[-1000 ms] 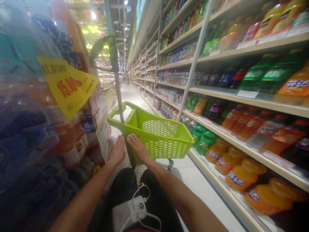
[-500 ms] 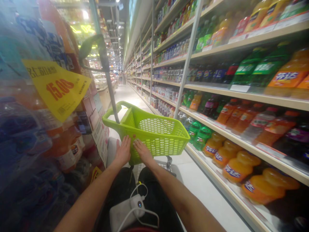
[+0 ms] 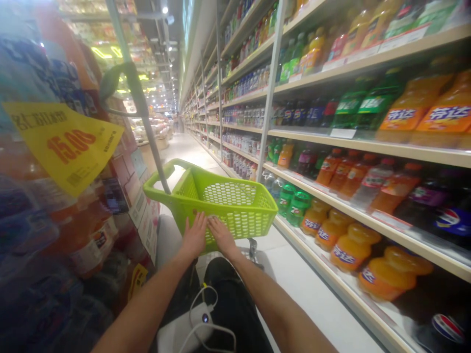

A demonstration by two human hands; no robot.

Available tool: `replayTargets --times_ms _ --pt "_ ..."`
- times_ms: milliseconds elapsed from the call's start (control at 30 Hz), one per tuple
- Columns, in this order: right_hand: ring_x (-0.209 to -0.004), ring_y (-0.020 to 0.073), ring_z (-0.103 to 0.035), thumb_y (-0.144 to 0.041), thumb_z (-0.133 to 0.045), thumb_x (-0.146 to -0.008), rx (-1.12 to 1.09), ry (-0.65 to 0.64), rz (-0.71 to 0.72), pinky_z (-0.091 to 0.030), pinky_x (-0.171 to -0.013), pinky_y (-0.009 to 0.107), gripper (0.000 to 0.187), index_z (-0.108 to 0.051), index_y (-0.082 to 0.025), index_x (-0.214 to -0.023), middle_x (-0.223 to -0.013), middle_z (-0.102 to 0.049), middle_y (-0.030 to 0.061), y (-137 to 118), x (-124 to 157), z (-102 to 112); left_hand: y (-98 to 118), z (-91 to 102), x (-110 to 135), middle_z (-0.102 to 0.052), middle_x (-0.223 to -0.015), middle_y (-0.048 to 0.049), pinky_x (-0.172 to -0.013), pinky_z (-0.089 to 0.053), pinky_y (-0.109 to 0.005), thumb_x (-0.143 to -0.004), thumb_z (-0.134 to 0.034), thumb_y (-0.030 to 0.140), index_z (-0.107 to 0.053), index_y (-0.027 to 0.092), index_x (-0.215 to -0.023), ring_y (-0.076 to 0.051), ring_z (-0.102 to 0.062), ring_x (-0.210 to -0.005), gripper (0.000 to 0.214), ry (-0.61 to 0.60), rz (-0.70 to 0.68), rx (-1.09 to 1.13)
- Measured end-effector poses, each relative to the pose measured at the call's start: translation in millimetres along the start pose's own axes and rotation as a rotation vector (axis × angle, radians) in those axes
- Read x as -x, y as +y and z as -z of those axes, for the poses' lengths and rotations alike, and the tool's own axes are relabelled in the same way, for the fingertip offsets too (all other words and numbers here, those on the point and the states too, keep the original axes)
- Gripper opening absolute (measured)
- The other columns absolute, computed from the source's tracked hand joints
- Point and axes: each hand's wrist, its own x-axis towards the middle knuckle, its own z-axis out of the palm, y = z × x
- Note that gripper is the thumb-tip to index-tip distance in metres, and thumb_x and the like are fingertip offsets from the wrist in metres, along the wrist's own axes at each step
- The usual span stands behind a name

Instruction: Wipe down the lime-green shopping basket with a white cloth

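Note:
A green plastic shopping basket cart (image 3: 228, 205) stands across the aisle in front of my knees. My left hand (image 3: 195, 232) lies flat against its near side wall, fingers stretched out. Close beside it, my right hand (image 3: 221, 235) rests on the same wall with its fingers extended. Neither hand grips anything. The cart's long grey handle pole (image 3: 151, 135) leans up to the left, ending in a dark loop grip. In my lap lies a white power bank (image 3: 184, 327) with a white cable.
Tall drink shelves (image 3: 360, 146) run along the right, with orange soda bottles (image 3: 348, 247) at the bottom. On the left are stacked wrapped bottles and a yellow price sign (image 3: 66, 142). The pale floor (image 3: 294, 274) leads down the aisle between them.
The view has turned slightly right, so the cart and shelves sit further left. My left hand has shifted right along the cart wall, nearer my right hand.

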Motion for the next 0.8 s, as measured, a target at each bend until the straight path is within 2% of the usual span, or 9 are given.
replayTargets --times_ms 100,233,333,433,567,633,700,800 --pt "-0.129 0.0212 -0.036 -0.005 -0.039 -0.085 0.011 0.007 0.01 -0.043 -0.097 0.044 0.042 -0.052 -0.016 -0.124 -0.128 -0.053 0.011 0.5 10.4 5.3 4.3 -4.9 0.2 -0.016 -0.15 -0.0096 -0.109 -0.01 -0.054 -0.073 -0.037 0.013 -0.022 0.01 -0.14 -0.022 -0.012 -0.138 0.068 -0.025 -0.038 0.013" --pt "-0.134 0.0187 -0.025 -0.004 -0.036 -0.085 0.003 0.099 -0.041 -0.036 -0.105 0.042 0.05 -0.042 -0.018 -0.132 -0.136 -0.044 0.0078 11.3 -11.3 38.0 4.4 -1.5 -11.7 -0.016 -0.149 -0.0114 -0.109 -0.01 -0.055 -0.073 -0.037 0.012 -0.023 0.008 -0.139 -0.024 -0.011 -0.138 0.068 0.035 -0.013 -0.005" --pt "-0.135 0.0182 -0.022 -0.003 -0.034 -0.085 0.025 0.162 -0.083 -0.033 -0.106 0.043 0.05 -0.042 -0.019 -0.132 -0.138 -0.042 0.007 26.3 -25.5 55.5 8.5 6.9 -24.7 -0.014 -0.149 -0.0125 -0.109 -0.009 -0.054 -0.071 -0.038 0.011 -0.023 0.006 -0.139 -0.024 -0.009 -0.138 0.07 0.068 0.003 -0.025" --pt "-0.134 0.0188 -0.025 -0.003 -0.035 -0.086 0.057 0.128 -0.089 -0.035 -0.105 0.043 0.047 -0.046 -0.018 -0.129 -0.135 -0.046 0.0078 39.0 -14.4 49.9 18.8 10.0 -32.5 -0.012 -0.15 -0.0114 -0.109 -0.009 -0.055 -0.071 -0.039 0.012 -0.021 0.007 -0.14 -0.025 -0.007 -0.138 0.072 0.052 -0.039 -0.021" --pt "-0.13 0.0194 -0.034 -0.002 -0.037 -0.084 0.091 0.061 -0.096 -0.038 -0.102 0.043 0.046 -0.052 -0.018 -0.124 -0.129 -0.052 0.0096 45.1 25.9 24.7 34.0 0.7 -31.5 -0.014 -0.15 -0.0115 -0.109 -0.01 -0.054 -0.072 -0.04 0.014 -0.021 0.009 -0.14 -0.025 -0.004 -0.139 0.072 0.015 -0.112 -0.017" --pt "-0.128 0.0193 -0.037 -0.002 -0.038 -0.083 0.095 0.05 -0.093 -0.04 -0.1 0.043 0.045 -0.053 -0.018 -0.123 -0.126 -0.055 0.01 45.5 41.8 19.7 38.7 -5.0 -29.7 -0.015 -0.149 -0.0117 -0.109 -0.009 -0.054 -0.072 -0.04 0.014 -0.022 0.009 -0.14 -0.025 -0.006 -0.138 0.071 -0.005 -0.134 -0.018" --pt "-0.129 0.0185 -0.037 -0.003 -0.039 -0.083 0.089 0.055 -0.1 -0.041 -0.1 0.042 0.046 -0.051 -0.019 -0.125 -0.126 -0.055 0.0093 45.6 47.7 25.3 41.4 -7.7 -29.8 -0.016 -0.149 -0.0115 -0.109 -0.009 -0.055 -0.071 -0.04 0.014 -0.023 0.01 -0.14 -0.025 -0.008 -0.138 0.07 -0.025 -0.144 -0.017" --pt "-0.133 0.0179 -0.029 -0.003 -0.038 -0.084 0.078 0.104 -0.133 -0.038 -0.103 0.041 0.049 -0.046 -0.019 -0.129 -0.133 -0.049 0.0073 47.9 37.7 48.3 43.9 -4.7 -35.2 -0.016 -0.149 -0.0107 -0.109 -0.008 -0.055 -0.071 -0.04 0.013 -0.025 0.01 -0.139 -0.024 -0.009 -0.138 0.07 -0.031 -0.135 -0.009"
